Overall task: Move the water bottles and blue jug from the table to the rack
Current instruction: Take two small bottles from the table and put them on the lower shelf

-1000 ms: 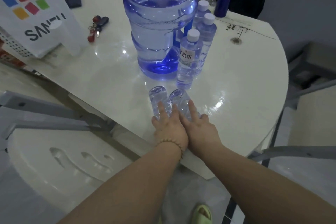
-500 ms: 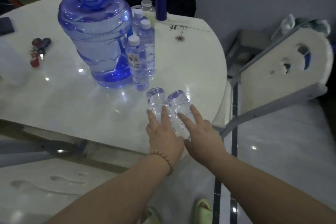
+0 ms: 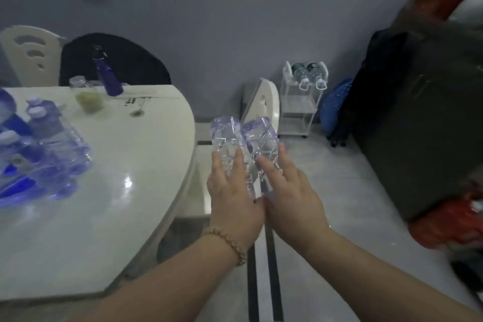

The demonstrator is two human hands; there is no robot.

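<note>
i see the left hand (image 3: 232,198) closed around one clear water bottle (image 3: 226,138), and the right hand (image 3: 292,198) closed around a second bottle (image 3: 262,138). both bottles point forward, side by side and touching, in the air just past the edge of the desk (image 3: 146,165). more bottles (image 3: 49,133) stand on the desk, at its left side, blurred, with part of the blue jug (image 3: 7,112) beside them. the white rack (image 3: 300,110) stands against the wall, well beyond the desk, and two bottles (image 3: 309,76) lie on its top shelf.
</note>
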